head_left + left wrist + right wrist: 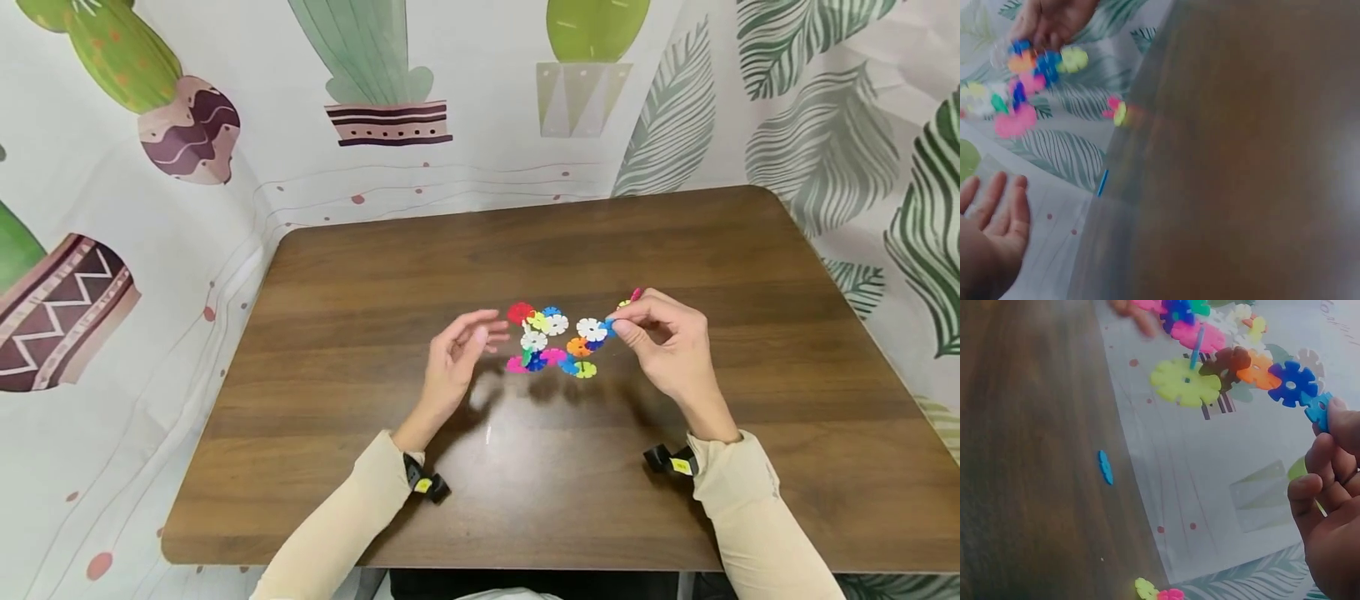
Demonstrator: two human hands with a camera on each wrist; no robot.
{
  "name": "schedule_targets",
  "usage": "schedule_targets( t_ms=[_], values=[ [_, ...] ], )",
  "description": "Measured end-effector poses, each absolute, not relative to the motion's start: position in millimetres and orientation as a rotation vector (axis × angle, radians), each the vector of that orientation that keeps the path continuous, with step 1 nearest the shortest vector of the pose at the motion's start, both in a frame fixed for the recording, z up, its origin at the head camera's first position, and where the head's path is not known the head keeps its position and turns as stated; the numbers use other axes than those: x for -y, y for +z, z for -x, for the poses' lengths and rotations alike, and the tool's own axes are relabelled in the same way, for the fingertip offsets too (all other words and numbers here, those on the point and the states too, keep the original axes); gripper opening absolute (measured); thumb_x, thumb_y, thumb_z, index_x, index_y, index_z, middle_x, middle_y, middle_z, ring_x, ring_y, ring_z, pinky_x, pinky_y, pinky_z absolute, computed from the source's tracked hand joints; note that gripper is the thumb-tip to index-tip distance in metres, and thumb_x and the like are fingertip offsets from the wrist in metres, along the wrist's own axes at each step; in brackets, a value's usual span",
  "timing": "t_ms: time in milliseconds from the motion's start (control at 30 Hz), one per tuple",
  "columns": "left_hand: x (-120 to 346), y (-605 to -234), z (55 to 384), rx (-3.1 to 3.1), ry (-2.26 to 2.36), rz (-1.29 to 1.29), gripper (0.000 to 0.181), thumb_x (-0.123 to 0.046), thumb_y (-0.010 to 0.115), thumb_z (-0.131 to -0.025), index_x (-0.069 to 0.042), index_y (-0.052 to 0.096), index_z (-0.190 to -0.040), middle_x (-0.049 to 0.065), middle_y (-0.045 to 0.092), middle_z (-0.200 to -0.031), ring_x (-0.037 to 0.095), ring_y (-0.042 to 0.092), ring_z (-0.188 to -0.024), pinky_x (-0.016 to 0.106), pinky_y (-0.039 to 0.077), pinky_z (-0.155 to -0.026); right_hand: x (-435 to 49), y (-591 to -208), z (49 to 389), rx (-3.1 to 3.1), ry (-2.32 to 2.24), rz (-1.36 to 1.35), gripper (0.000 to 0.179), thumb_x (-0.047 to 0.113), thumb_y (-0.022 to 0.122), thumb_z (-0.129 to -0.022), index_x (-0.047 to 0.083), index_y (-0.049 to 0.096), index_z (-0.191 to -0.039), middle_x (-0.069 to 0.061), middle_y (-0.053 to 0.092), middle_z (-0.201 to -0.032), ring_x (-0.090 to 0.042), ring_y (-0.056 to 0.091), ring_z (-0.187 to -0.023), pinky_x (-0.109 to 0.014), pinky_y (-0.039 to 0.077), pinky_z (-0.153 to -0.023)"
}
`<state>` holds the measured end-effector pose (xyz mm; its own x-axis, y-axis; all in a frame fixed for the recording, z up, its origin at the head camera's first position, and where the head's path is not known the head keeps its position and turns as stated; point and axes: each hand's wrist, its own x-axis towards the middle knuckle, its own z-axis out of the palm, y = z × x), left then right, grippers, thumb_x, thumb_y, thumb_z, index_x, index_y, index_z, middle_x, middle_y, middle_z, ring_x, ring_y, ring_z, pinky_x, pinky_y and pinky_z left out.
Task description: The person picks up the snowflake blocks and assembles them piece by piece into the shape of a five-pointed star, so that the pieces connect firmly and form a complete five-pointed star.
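Note:
A chain of linked plastic snowflake discs (533, 340) in white, pink, blue, orange, red and yellow-green is held up over the table. My right hand (675, 346) pinches a light blue disc (1318, 411) at the chain's right end between thumb and finger. Beside the left end, my left hand (455, 358) has its fingers loosely extended and holds nothing. In the left wrist view those left fingers (1019, 209) are spread apart from the discs. A yellow-green disc (1185, 382) hangs low on the chain in the right wrist view.
The brown wooden table (360, 400) stands against a cloth printed with cacti and leaves (480, 175). A loose light blue disc (1105, 467) lies on the tabletop. Farther along sits a joined pair, one pink disc (1170, 594) and one yellow-green disc (1145, 588).

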<state>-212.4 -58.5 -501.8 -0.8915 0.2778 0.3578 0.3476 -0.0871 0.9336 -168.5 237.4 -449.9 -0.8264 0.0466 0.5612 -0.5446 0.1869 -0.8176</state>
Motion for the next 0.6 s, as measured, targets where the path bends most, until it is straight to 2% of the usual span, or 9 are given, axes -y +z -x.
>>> schedule_targets(
  t_ms=[100, 133, 200, 233, 267, 367, 433, 500, 600],
  values=[
    [45.5, -499.3, 237.8, 2.391, -1.92, 0.66, 0.031, -0.011, 0.067, -0.104, -0.003, 0.07, -0.135, 0.02, 0.079, -0.121, 0.026, 0.079, -0.102, 0.038, 0.066, -0.09, -237.5, -451.1, 168.7, 1.916, 1.723, -0.5, 0.016, -0.025, 0.074, -0.084, -0.012, 0.076, -0.092, 0.005, 0.069, -0.081, -0.008, 0.056, -0.07, -0.014, 0.045, -0.057],
    [39.2, -500.2, 246.8, 2.497, -1.816, 0.661, 0.032, -0.009, 0.07, -0.102, -0.008, 0.072, -0.134, 0.017, 0.08, -0.116, 0.024, 0.078, -0.095, 0.031, 0.065, -0.084, -237.8, -452.2, 168.6, 1.889, 1.745, -0.512, 0.016, -0.026, 0.073, -0.083, -0.013, 0.076, -0.091, 0.003, 0.069, -0.08, -0.009, 0.056, -0.07, -0.016, 0.043, -0.056],
    [26.1, -503.6, 263.5, 2.686, -1.581, 0.704, 0.043, -0.002, 0.072, -0.093, -0.015, 0.074, -0.133, 0.01, 0.08, -0.116, 0.018, 0.072, -0.091, 0.021, 0.058, -0.076, -237.3, -455.4, 167.5, 1.859, 1.769, -0.536, 0.018, -0.028, 0.072, -0.082, -0.013, 0.075, -0.091, 0.001, 0.069, -0.08, -0.009, 0.055, -0.069, -0.016, 0.042, -0.055],
    [19.8, -505.5, 270.5, 2.757, -1.461, 0.755, 0.049, 0.003, 0.071, -0.089, -0.017, 0.074, -0.134, 0.008, 0.079, -0.117, 0.018, 0.07, -0.093, 0.021, 0.055, -0.077, -236.8, -457.1, 166.5, 1.859, 1.772, -0.544, 0.018, -0.028, 0.072, -0.082, -0.013, 0.075, -0.091, 0.001, 0.069, -0.08, -0.009, 0.055, -0.07, -0.016, 0.043, -0.055],
    [14.0, -507.4, 276.3, 2.812, -1.341, 0.814, 0.054, 0.006, 0.069, -0.087, -0.017, 0.074, -0.135, 0.008, 0.079, -0.119, 0.019, 0.069, -0.096, 0.023, 0.054, -0.08, -236.1, -458.9, 165.6, 1.859, 1.776, -0.553, 0.019, -0.028, 0.072, -0.082, -0.013, 0.076, -0.092, 0.001, 0.069, -0.081, -0.009, 0.056, -0.07, -0.016, 0.044, -0.056],
    [-0.1, -511.3, 287.8, 2.884, -1.073, 0.967, 0.049, 0.0, 0.074, -0.091, -0.014, 0.073, -0.138, 0.009, 0.077, -0.126, 0.023, 0.065, -0.11, 0.034, 0.054, -0.093, -233.8, -461.8, 163.6, 1.883, 1.773, -0.574, 0.02, -0.028, 0.072, -0.082, -0.012, 0.077, -0.093, 0.001, 0.071, -0.083, -0.009, 0.057, -0.072, -0.015, 0.048, -0.06],
    [-6.1, -510.8, 290.7, 2.891, -0.982, 1.021, 0.04, -0.012, 0.076, -0.097, -0.009, 0.073, -0.137, 0.012, 0.077, -0.123, 0.027, 0.063, -0.117, 0.041, 0.051, -0.104, -232.6, -461.3, 163.8, 1.893, 1.772, -0.589, 0.021, -0.028, 0.072, -0.082, -0.011, 0.077, -0.093, 0.0, 0.071, -0.083, -0.01, 0.058, -0.073, -0.015, 0.05, -0.062],
    [-9.0, -509.0, 291.1, 2.905, -0.963, 1.009, 0.036, -0.023, 0.076, -0.101, -0.008, 0.075, -0.134, 0.015, 0.075, -0.12, 0.03, 0.059, -0.118, 0.045, 0.05, -0.106, -231.9, -459.3, 165.5, 1.895, 1.768, -0.606, 0.02, -0.027, 0.071, -0.083, -0.011, 0.077, -0.093, 0.0, 0.071, -0.083, -0.011, 0.057, -0.073, -0.015, 0.049, -0.062],
    [-8.6, -506.2, 290.3, 2.927, -0.964, 0.955, 0.029, -0.012, 0.074, -0.101, -0.008, 0.076, -0.13, 0.017, 0.07, -0.121, 0.031, 0.056, -0.121, 0.047, 0.047, -0.111, -232.1, -454.2, 169.1, 1.911, 1.744, -0.62, 0.019, -0.025, 0.072, -0.083, -0.01, 0.078, -0.093, 0.0, 0.07, -0.082, -0.01, 0.056, -0.072, -0.017, 0.047, -0.06]
  ],
)
